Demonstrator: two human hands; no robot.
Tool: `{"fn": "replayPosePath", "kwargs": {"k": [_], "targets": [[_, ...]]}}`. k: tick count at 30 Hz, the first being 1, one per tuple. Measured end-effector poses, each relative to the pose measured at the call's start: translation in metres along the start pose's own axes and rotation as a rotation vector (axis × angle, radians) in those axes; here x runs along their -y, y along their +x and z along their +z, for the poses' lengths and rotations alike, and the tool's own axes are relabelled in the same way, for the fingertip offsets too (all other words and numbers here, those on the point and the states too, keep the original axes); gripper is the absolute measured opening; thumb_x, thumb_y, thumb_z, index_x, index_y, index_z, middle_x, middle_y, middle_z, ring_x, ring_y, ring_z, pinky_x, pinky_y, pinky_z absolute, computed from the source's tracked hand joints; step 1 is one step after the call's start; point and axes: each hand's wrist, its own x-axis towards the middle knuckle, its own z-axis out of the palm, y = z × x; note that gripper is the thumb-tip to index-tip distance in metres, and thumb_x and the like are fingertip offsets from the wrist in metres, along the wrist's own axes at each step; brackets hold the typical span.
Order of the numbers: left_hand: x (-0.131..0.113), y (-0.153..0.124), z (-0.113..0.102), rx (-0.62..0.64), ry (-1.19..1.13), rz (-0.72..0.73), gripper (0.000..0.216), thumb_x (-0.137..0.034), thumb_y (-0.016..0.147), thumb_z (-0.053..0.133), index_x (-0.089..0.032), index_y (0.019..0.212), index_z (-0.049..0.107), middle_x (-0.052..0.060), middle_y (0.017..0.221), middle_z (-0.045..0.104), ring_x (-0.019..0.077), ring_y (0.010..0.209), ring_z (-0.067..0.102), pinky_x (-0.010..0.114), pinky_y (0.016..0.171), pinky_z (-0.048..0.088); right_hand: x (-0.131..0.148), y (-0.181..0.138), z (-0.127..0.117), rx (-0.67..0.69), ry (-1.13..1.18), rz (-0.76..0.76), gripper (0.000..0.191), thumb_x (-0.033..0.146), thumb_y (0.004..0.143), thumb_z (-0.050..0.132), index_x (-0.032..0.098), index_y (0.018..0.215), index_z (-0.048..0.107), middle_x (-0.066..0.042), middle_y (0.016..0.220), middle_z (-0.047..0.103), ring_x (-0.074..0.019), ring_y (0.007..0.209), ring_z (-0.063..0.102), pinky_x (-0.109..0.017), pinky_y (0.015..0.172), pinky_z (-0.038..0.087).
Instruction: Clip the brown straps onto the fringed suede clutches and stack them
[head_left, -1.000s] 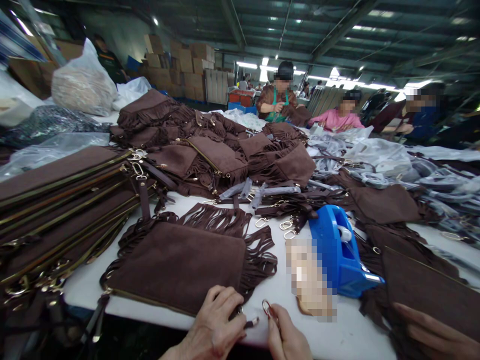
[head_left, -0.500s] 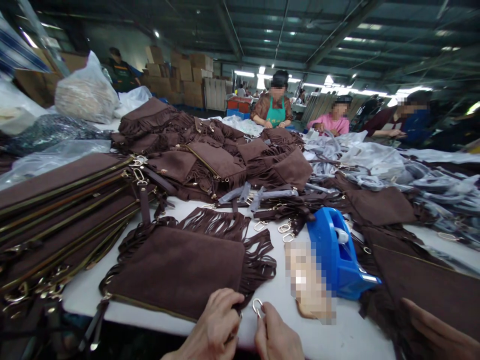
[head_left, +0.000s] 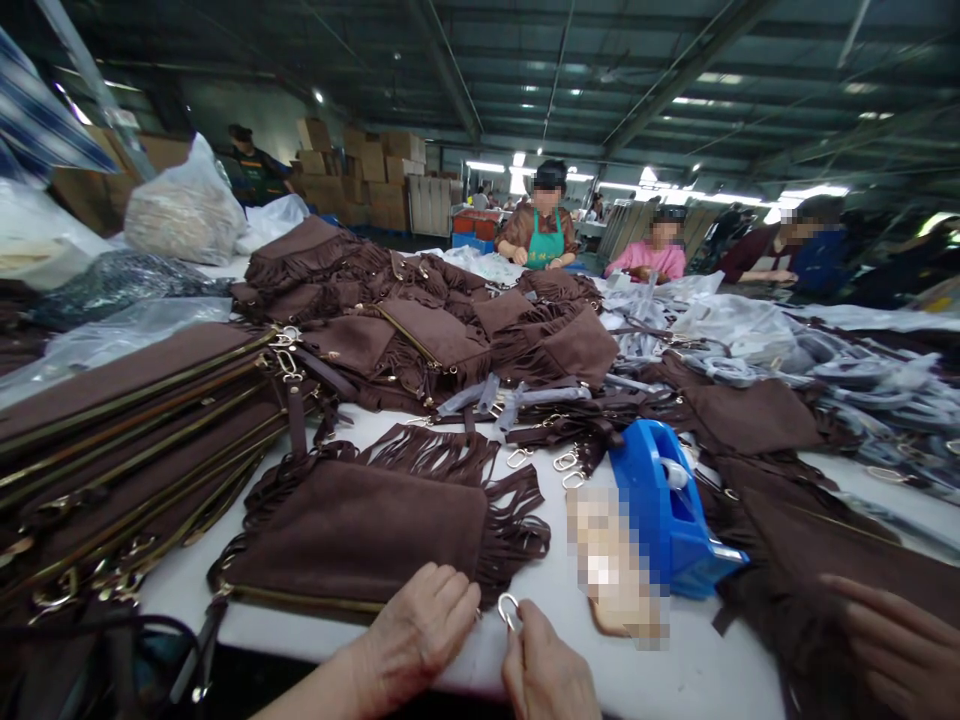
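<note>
A dark brown fringed bag (head_left: pixel 360 525) lies flat on the white table in front of me, its zipper edge toward me. At the bag's near right corner, my left hand (head_left: pixel 424 620) is closed with its fingers curled round the edge; a small metal bit shows by the fingertips. Just to the right, my right hand (head_left: pixel 551 660) pinches a shiny metal snap hook (head_left: pixel 508 606) between thumb and finger, its curved end up and apart from the bag. What hangs below the hook is hidden by the hand.
A blue tape dispenser (head_left: pixel 675 510) stands to the right beside a blurred tan object (head_left: pixel 615 565). Stacked zipped bags (head_left: pixel 135 440) lie left, and a heap of fringed bags (head_left: pixel 427 330) behind. Wrapped straps (head_left: pixel 787 350) spread at right. Another person's hand (head_left: pixel 900 640) is at far right.
My left hand has turned so that its back shows more and the forearm lies lower. My right hand holds the snap hook in nearly the same place. The view has shifted slightly.
</note>
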Motion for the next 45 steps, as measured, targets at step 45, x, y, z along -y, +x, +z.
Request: {"fn": "replayPosePath", "kwargs": {"k": [45], "targets": [[0.0, 0.012, 0.007, 0.039, -0.542, -0.674, 0.018, -0.014, 0.077, 0.052, -0.017, 0.059, 0.053, -0.001, 0.059, 0.056, 0.0125, 0.061, 0.052, 0.023, 0.057, 0.038, 0.051, 0.017, 0.009, 0.196, -0.054, 0.296, 0.012, 0.019, 0.089, 0.034, 0.02, 0.084, 0.045, -0.001, 0.063, 0.061, -0.0163, 0.054, 0.063, -0.024, 0.046, 0.04]]}}
